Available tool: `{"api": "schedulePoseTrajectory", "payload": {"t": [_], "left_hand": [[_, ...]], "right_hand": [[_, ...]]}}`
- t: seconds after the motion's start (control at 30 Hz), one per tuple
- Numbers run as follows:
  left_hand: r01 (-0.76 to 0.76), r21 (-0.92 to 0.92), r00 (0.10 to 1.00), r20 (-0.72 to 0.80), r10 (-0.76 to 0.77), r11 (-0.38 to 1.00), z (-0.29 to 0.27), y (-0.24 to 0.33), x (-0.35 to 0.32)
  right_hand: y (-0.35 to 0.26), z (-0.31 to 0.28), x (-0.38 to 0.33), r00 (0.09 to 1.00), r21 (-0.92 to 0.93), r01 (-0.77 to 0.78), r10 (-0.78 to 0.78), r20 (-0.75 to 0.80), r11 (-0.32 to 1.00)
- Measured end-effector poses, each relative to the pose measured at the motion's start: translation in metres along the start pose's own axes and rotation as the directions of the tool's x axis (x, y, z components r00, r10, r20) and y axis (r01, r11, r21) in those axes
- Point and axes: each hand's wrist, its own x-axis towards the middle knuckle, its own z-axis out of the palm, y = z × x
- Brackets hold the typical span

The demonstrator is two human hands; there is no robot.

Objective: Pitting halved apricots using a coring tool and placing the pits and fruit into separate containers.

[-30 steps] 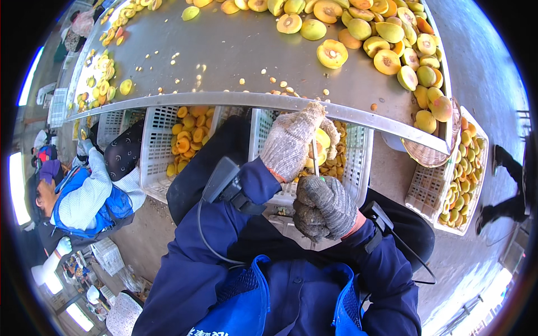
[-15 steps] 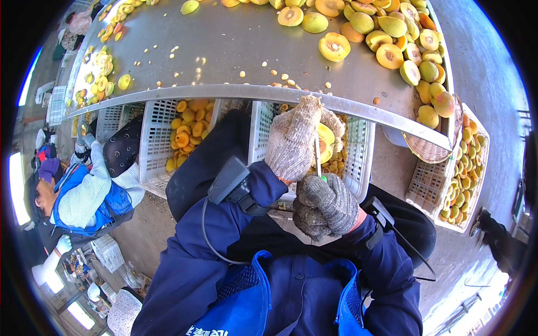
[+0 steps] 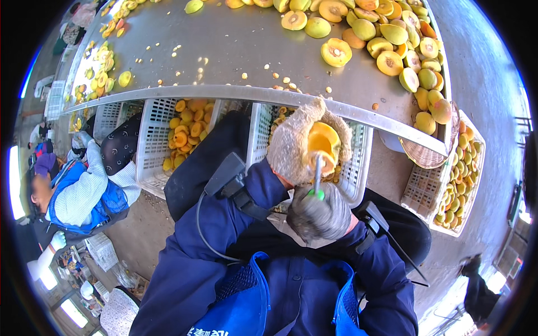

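Since the earlier frames I am seeing my left hand (image 3: 297, 147) turned, so the cut face of the fruit half (image 3: 323, 144) is now facing up toward the camera; before, the glove's back was hiding most of it. My right hand (image 3: 319, 214) has stayed just below it.

Left hand, in a pale knit glove, is cupping the fruit half, fingers wrapped around its back. Right hand, grey glove, is closed tight around a small tool (image 3: 317, 178) with a green handle; its thin metal stem is reaching up into the fruit's centre.

Room: both hands are working just below the metal table's (image 3: 224, 50) curved front edge, above a white slatted crate (image 3: 358, 168). Space is tight between table lip and my torso; another crate (image 3: 151, 145) of halves is sitting to the left.

Hidden: the tool's tip is buried in the flesh, shape not readable. My right fingers are curled out of view.

The fruit half is looking orange-yellow and glossy, with a darker hollow at its middle.
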Motion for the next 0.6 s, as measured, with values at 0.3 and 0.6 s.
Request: {"api": "schedulePoseTrajectory", "payload": {"t": [0.3, 0.6], "left_hand": [[-0.212, 0.196, 0.909, 0.398, 0.12, 0.957, -0.036, 0.059, 0.022], [-0.31, 0.95, 0.919, 0.308, 0.247, -0.034, -0.147, 0.137, 0.058]], "right_hand": [[0.031, -0.009, -0.016, 0.951, 0.074, -0.245, 0.254, -0.175, 0.967], [0.051, -0.009, 0.004, 0.934, -0.493, -0.308, 0.159, -0.321, 0.813]]}}
